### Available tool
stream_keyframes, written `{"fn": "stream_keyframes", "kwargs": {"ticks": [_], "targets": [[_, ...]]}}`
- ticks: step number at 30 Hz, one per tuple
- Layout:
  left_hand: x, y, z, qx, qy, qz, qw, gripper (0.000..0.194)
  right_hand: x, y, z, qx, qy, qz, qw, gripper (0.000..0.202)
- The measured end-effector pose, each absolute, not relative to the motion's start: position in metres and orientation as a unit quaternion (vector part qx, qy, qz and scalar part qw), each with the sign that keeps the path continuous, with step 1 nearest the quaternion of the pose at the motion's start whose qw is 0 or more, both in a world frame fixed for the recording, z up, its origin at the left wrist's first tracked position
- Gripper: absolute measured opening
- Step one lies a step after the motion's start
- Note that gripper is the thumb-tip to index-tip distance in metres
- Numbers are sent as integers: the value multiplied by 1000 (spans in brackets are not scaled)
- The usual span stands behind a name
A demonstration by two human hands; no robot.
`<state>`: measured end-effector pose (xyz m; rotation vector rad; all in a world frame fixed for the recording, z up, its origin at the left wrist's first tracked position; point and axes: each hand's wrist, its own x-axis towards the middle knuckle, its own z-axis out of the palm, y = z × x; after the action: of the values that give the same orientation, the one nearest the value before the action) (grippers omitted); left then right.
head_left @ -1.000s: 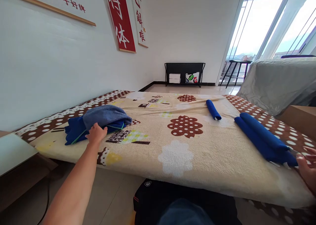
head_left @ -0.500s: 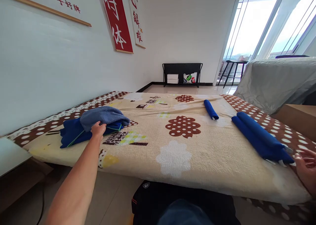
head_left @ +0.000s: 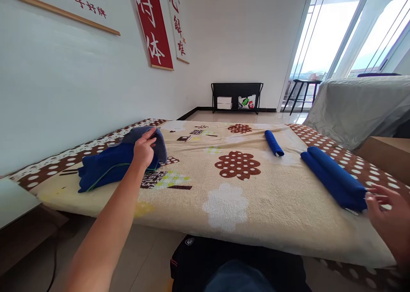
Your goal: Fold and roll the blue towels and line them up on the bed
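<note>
Left hand [head_left: 143, 152]: at grey towel [head_left: 162, 147], fingers over its raised part, cloth apparently gripped; thumb hidden from me. Blue cloth [head_left: 104, 169] with green edging: rumpled on bed [head_left: 272, 194], under and beside towel, partly behind left forearm. Right hand [head_left: 386, 208]: thumb and fingertips at near end of large blue roll [head_left: 335, 174], touching; firmness of hold cannot be told. Large roll: on bed, extending away from right hand. Small blue roll [head_left: 273, 143]: between hands, farther back, untouched.
</note>
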<state>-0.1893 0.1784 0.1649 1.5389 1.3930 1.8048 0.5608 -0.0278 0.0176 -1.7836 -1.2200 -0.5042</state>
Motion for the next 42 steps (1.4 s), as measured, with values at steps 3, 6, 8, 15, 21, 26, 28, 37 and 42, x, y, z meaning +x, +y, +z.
{"fn": "stream_keyframes", "kwargs": {"ticks": [3, 6, 8, 15, 21, 26, 28, 37, 42], "targets": [[-131, 163, 171, 598, 405, 629, 288, 50, 516, -24, 39, -684, -535, -163, 468, 40], [-63, 126, 170, 655, 297, 566, 403, 45, 467, -22, 57, -622, -635, -111, 445, 30], [-20, 91, 163, 741, 253, 450, 429, 41, 434, -21, 63, -572, -712, -55, 403, 25], [56, -2, 108, 975, 156, 45, 154, 45, 368, -14, 62, -484, -842, 40, 236, 36], [22, 63, 94, 912, 330, 207, 130, 24, 361, -14, 60, -494, -836, 97, 219, 38], [15, 121, 67, 866, 435, 234, 77, 43, 334, -1, 53, -484, -843, 111, 207, 43], [27, 129, 59, 860, 446, 241, 53, 56, 322, 11, 51, -500, -834, 99, 212, 45], [48, 131, 51, 902, 400, 156, -45, 12, 308, 26, 43, -467, -849, 134, 208, 36], [22, 118, 59, 909, 370, 174, -75, 18, 321, 20, 41, -457, -849, 149, 222, 26]]}}
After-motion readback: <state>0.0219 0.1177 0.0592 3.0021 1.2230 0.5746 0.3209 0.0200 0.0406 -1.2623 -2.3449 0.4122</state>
